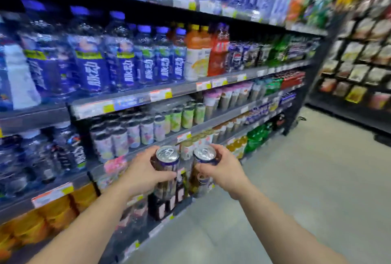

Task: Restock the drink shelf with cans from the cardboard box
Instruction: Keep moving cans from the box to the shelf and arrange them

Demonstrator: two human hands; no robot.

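Cans in both hands, carried toward the drink shelf [135, 100]. Left hand [146, 171] wraps one can [167, 159] from the side, fingers curled round the body, thumb across the near face, can upright with silver lid up. Right hand [224, 168] holds a second can [204, 155] the same way, fingers closed round its far side, lid tilted slightly toward the camera. The two cans are near each other, not touching, in front of the lower rows of the shelf, not yet set down. Cardboard box not in view.

Step in hand, as I judge it: placing both cans into a row. To do it well: keep each can upright, pick the row with matching product (frame is blurred, labels on held cans are hard to read, purple and brown tones only), set the base flat on the shelf board, then slide it back against the stock behind. Place one at a time, since two at once in a tight row could knock neighbours over. Face labels outward. Watch the price tag strip [184, 137] at the shelf edge; a can base could catch on it.

Pose: both forearms extended forward and slightly inward, bare, wrists roughly level, hands just below mid-height of the shelf unit. Aisle floor [296, 179] to the right.
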